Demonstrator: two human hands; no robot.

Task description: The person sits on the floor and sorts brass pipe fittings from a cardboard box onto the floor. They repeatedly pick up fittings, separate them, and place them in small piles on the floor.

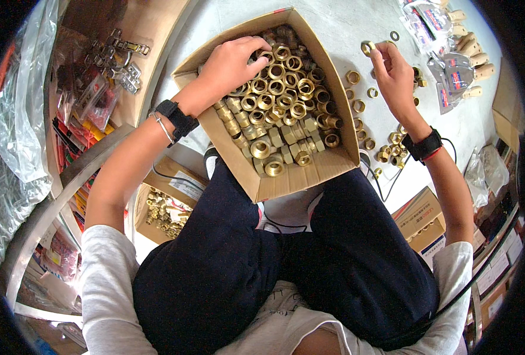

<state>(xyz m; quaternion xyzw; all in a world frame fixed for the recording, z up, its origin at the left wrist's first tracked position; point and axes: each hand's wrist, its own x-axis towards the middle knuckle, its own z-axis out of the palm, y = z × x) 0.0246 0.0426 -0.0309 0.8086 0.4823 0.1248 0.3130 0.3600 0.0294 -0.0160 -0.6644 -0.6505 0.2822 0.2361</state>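
An open cardboard box (324,171) full of brass threaded fittings (284,100) stands before my knees. Inside its upper left part is my left hand (235,60), thumb and index finger at a brass hex fitting (266,57); whether they grip it is unclear. My right hand (393,73), right of the box above the floor, pinches a brass ring-shaped fitting (367,48) between thumb and fingers. Another brass piece shows behind its fingertips. Below and left of that hand, loose brass fittings (358,105) lie on the floor, with more hex fittings (395,138) grouped near the wrist.
A dark washer (394,36) lies on the floor at the upper right, near packaged putty knives with wooden handles (460,71). Smaller cardboard boxes stand beside my left leg (149,233) and right leg (426,235). A shelf (156,57) at left holds metal hinges (127,57). Black cable crosses the floor.
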